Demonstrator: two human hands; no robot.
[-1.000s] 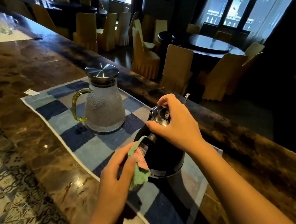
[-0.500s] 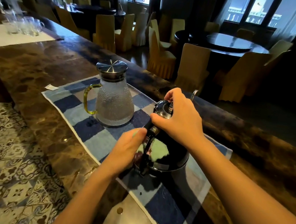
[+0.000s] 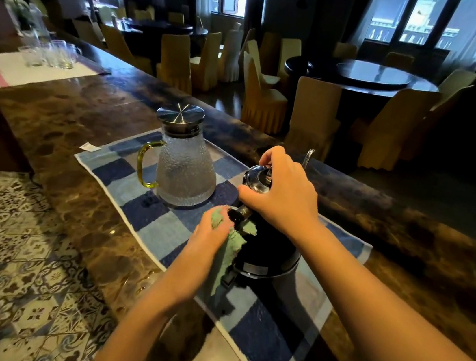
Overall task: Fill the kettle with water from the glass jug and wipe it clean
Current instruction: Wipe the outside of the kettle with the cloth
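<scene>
kettle: black round-bodied kettle (image 3: 269, 251) with a chrome lid (image 3: 256, 178), upright on the blue-and-white checked towel (image 3: 142, 207), towards its right end.
right hand: our right hand (image 3: 283, 195) is clamped over the lid and the top of the handle, fingers curled, steadying the kettle.
left hand: our left hand (image 3: 211, 237) grips a crumpled green cloth (image 3: 229, 247) and presses it on the kettle's near-left side, by the handle.
step: we judge wiping is under way. We can't see the water level in the kettle.
handling: we expect it to be rigid, heavy if filled, and its glossy wall slippery when wet. Best holds are the handle or the top. The thin spout (image 3: 309, 156) on the far side is no grip point.
jug: clear textured glass jug (image 3: 186, 173) with a yellow-green handle and steel lid, upright on the same towel, near the kettle but not touching. It's fragile, so we watch the left elbow.
bench: dark brown marble bench (image 3: 57, 114), with a white paper slip (image 3: 90, 146) at the towel's far-left corner.
far end: clear drinking glasses (image 3: 50, 52) on a white cloth, well apart.
</scene>
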